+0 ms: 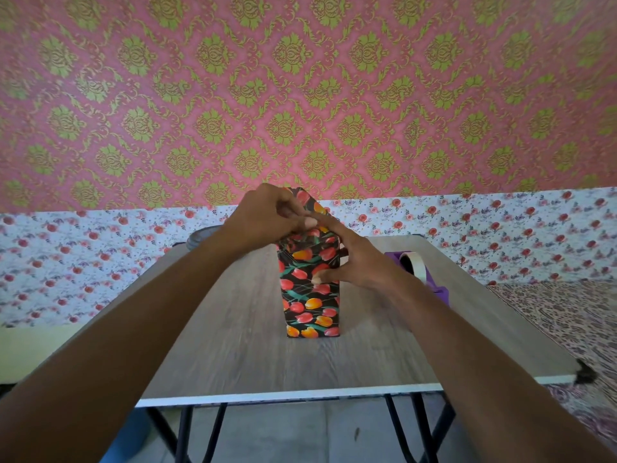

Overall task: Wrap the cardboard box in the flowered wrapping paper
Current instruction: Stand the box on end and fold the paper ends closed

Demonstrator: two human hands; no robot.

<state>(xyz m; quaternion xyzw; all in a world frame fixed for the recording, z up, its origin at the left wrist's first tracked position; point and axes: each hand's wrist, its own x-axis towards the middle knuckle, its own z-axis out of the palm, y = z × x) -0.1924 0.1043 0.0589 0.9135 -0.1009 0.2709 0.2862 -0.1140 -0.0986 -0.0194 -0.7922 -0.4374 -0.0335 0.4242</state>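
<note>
Black flowered wrapping paper (305,259) already covers the sides of the cardboard box (310,315) standing mid-table (233,355), its top end seemingly still to close: the left hand (267,215) pinches the twelve-o'clock flap while the right hand (354,262) presses with spread fingers.

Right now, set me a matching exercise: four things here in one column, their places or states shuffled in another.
1 left hand
2 right hand
3 tape dispenser
4 box

A upright, middle of the table
B pinches the paper at the box's top
C spread fingers press the box
D on the table, right of the box

Pairs: 1-B, 2-C, 3-D, 4-A
</note>
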